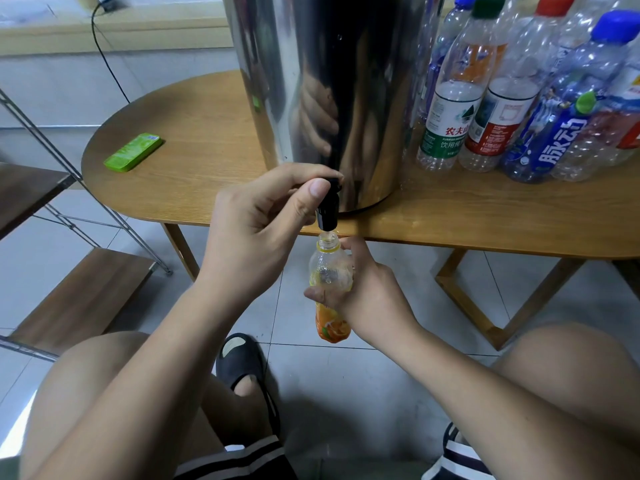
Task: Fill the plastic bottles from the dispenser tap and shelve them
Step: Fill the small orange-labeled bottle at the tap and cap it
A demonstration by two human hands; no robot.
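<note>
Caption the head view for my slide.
Left hand grips the black tap on the steel dispenser while the right hand holds an orange-labelled bottle under it.

Even, diffuse indoor light, moderately bright. Dark mirror reflections on the steel dispenser (311,81). Glare patch on the floor tiles (15,424), lower left. Wide-angle bowing at edges; top-left corner blurred.

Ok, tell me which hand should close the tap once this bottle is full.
Left. The left hand grips the black tap, while the right hand is busy holding the small bottle under its spout.
</note>
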